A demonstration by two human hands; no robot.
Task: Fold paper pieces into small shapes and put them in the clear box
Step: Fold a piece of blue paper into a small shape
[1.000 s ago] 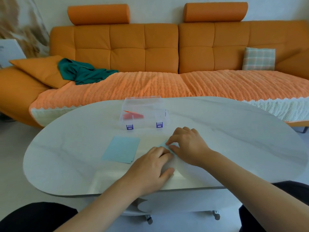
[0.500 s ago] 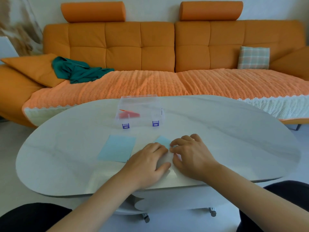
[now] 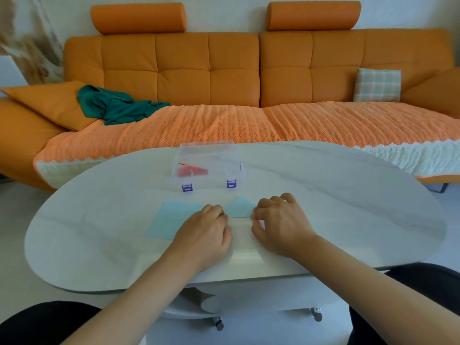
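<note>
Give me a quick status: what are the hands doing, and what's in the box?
Left hand and right hand pressing a light blue paper flat on the table. Clear box holds one red folded piece. Spare blue sheet beside. Nothing blocking.

No text, label, brand, number or sign can be read anywhere. The two purple latches on the front of the clear box, near the far edge of the table, carry pale marks, but these are too small and blurred to make out.
</note>
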